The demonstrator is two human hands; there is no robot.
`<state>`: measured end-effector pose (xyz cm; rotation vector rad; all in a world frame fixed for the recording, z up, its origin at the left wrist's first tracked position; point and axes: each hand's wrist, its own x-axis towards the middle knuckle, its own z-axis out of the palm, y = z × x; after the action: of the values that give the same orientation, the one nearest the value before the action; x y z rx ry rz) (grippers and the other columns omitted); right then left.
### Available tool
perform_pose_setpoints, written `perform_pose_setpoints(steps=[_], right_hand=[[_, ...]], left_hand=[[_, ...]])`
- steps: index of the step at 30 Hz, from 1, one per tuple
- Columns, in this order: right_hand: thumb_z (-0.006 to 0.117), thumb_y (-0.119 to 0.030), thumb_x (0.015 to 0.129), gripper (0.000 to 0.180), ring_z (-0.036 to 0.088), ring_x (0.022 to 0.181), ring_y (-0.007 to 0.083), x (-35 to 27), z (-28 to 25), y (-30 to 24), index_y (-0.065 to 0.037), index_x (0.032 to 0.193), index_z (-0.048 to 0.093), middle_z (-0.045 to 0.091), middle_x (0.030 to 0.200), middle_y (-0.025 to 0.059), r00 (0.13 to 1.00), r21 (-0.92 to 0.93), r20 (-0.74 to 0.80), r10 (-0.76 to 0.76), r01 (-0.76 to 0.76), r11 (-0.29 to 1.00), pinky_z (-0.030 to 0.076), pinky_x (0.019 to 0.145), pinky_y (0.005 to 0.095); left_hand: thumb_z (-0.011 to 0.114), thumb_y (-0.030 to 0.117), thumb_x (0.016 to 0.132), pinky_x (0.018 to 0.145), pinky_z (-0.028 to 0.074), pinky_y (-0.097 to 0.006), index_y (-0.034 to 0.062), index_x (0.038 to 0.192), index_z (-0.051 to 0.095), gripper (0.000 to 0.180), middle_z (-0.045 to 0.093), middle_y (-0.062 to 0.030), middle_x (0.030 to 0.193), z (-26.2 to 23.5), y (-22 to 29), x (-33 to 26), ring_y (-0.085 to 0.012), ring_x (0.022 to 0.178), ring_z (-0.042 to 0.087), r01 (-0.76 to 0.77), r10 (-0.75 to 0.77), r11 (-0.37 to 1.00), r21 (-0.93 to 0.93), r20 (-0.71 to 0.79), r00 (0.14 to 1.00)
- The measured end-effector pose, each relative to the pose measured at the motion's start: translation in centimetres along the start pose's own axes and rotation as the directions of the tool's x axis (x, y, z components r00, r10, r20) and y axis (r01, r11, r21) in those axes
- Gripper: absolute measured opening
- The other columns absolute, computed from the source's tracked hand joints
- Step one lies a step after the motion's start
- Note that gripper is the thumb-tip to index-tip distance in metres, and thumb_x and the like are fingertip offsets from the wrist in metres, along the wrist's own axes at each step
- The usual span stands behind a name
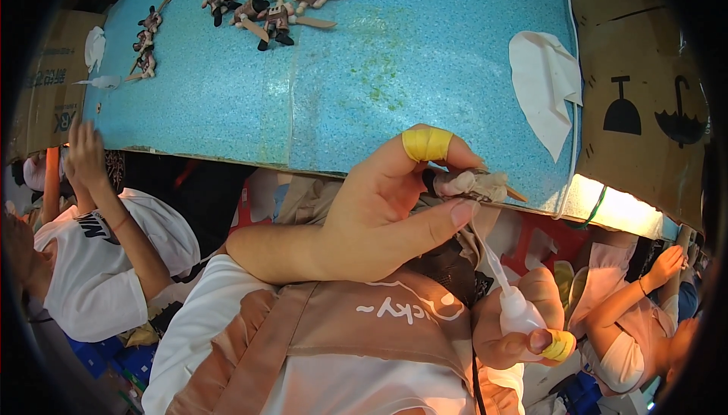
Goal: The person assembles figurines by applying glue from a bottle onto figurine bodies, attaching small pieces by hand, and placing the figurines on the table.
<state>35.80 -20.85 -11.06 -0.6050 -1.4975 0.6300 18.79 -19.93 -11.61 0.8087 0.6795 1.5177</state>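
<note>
Near the table's front edge, my left hand point(379, 214) pinches a small figurine point(472, 184) between thumb and bent fingers. The figurine is pale and dark, with a thin tan stick poking out on its right. Yellow tape point(426, 144) wraps one finger of this hand. Lower and to the right, my right hand point(557, 305) is closed round a small white squeeze bottle point(519, 309). Its long thin nozzle points up toward the figurine, with the tip close to my left thumb; whether they touch I cannot tell. Another yellow tape band point(560, 345) is on my right hand.
Several similar figurines with flat tan sticks point(277, 17) lie at the back of the blue table point(425, 51), with more at the left point(146, 47). A white sheet point(540, 74) lies at the right beside cardboard point(637, 36). People sit on both sides.
</note>
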Motion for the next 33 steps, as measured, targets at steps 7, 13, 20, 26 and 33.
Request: perform_pose_setpoints(steps=[7,13,20,26,33], right_hand=[[0.054,-0.032,0.082,0.034,0.045,0.067,0.0212,0.0,-3.1,1.8,-0.004,0.1,0.045,0.048,0.081,0.0081,0.985,0.185,0.165,-0.046,0.015,0.983,0.038,0.059,0.0319],[0.062,-0.006,0.073,0.029,0.055,0.081,0.0213,4.3,-0.1,4.9,0.003,0.1,0.054,0.056,0.089,0.0088,0.833,0.017,0.095,0.544,-0.548,0.836,0.044,0.071,0.03],[0.067,-0.008,0.066,0.031,0.051,0.085,0.0302,6.6,1.6,8.5,-0.002,0.093,0.054,0.055,0.087,0.0129,0.913,-0.619,0.234,0.335,-0.126,0.776,0.04,0.07,0.0366],[0.063,-0.006,0.073,0.023,0.052,0.071,0.0233,6.1,-3.1,6.6,0.001,0.091,0.05,0.053,0.081,0.0116,0.969,-0.546,-0.081,-0.233,0.153,0.824,0.041,0.062,0.0309],[0.051,-0.007,0.072,0.008,0.049,0.038,0.0279,12.2,-19.5,17.5,-0.001,0.077,0.055,0.051,0.047,0.0104,0.967,-0.97,0.243,0.072,0.244,0.003,0.043,0.048,0.0384]], left_hand=[[0.054,-0.006,0.078,0.083,0.039,-0.031,0.002,0.111,0.041,0.036,0.047,-0.0112,0.106,0.0,0.2,0.2,-0.018,0.096,0.049,0.023,-0.024,1.0,-0.021,-0.014,1.0],[0.055,-0.003,0.079,0.08,0.041,-0.03,0.0043,0.115,0.041,0.04,0.051,-0.01,0.103,-0.9,0.5,0.4,-0.0173,0.092,0.051,-0.097,0.101,0.995,0.035,-0.117,0.988],[0.058,0.008,0.078,0.078,0.04,-0.029,0.0046,0.116,0.04,0.042,0.048,-0.0076,0.1,-0.5,1.1,1.1,-0.0152,0.088,0.048,-0.033,0.058,0.992,0.12,-0.211,0.976],[0.06,0.011,0.078,0.079,0.039,-0.029,-0.0019,0.111,0.043,0.039,0.049,-0.0078,0.097,-0.4,1.2,1.5,-0.0154,0.084,0.049,-0.002,0.028,0.993,0.12,-0.215,0.976],[0.059,0.01,0.078,0.077,0.04,-0.028,-0.0016,0.111,0.043,0.039,0.049,-0.0078,0.097,1.2,0.6,1.5,-0.0152,0.084,0.048,0.084,-0.07,0.993,0.082,-0.164,0.984]])
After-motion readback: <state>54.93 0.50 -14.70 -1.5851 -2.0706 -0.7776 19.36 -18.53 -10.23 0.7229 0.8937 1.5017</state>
